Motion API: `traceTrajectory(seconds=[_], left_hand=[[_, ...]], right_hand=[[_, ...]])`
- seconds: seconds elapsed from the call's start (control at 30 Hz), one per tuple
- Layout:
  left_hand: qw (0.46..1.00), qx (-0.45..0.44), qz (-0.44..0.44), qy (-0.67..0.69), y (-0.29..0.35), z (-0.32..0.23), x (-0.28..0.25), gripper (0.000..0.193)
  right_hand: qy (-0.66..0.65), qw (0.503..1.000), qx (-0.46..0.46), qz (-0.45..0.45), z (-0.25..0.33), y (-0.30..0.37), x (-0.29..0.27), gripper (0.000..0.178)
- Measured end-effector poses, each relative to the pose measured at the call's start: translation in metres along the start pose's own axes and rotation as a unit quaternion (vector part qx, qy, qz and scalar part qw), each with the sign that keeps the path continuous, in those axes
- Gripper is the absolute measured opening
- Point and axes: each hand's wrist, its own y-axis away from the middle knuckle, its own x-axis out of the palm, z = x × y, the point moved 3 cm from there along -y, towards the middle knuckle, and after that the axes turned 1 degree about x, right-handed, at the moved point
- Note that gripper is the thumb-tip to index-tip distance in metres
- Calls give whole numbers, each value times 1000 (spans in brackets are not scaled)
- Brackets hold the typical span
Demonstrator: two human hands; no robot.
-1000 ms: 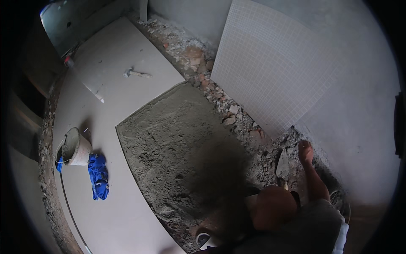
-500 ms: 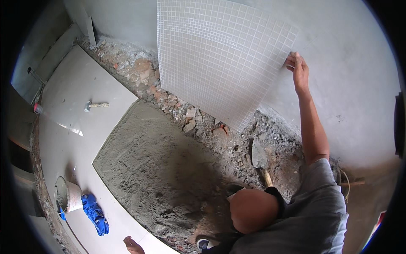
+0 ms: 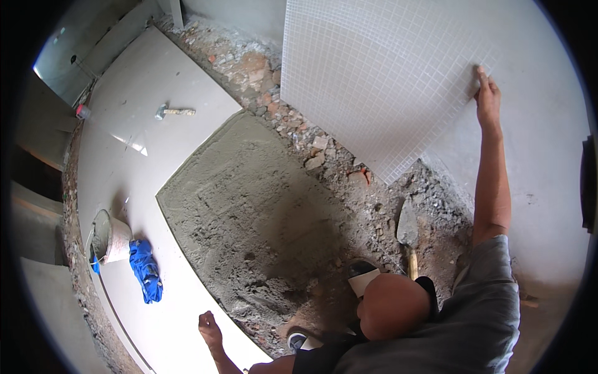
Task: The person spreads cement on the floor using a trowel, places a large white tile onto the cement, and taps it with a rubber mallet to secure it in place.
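The right hand (image 3: 489,100) is at the edge of the big tile (image 3: 380,81) against the wall (image 3: 539,149), likely to get hold; I can't tell if its fingers grip. The left hand (image 3: 212,333) curls, maybe empty. Lifting should take both.

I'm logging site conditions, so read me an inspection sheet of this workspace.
Surface: pale floor tiles beside a rough grey mortar bed.
Job's things: gridded panel tilted against the wall; trowel on rubble; hammer and bucket of grey mix on the tiles.
Clutter: crumpled blue cloth near the bucket; rubble beside the mortar.
Hands: right hand at the panel's right edge; left hand curled above the tiles, contents unclear.
Cables: thin dark line, upper left, too small to identify.
Surroundings: plain grey wall behind the panel.
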Motion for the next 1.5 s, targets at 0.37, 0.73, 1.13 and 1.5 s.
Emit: traceTrajectory(seconds=[0.37,0.73,1.13,1.5], left_hand=[[996,64,62,19,-40,-108,14,24],[892,313,177,275,-59,-490,56,37],[838,360,293,287,40,-640,39,85],[797,165,302,497,39,-580,49,76]], right_hand=[[-68,996,11,48,-27,-12,3,43],[-27,998,-46,22,8,55,16,33],[-143,966,-176,124,60,188,46,25],[-193,879,-319,297,73,255,60,51]])
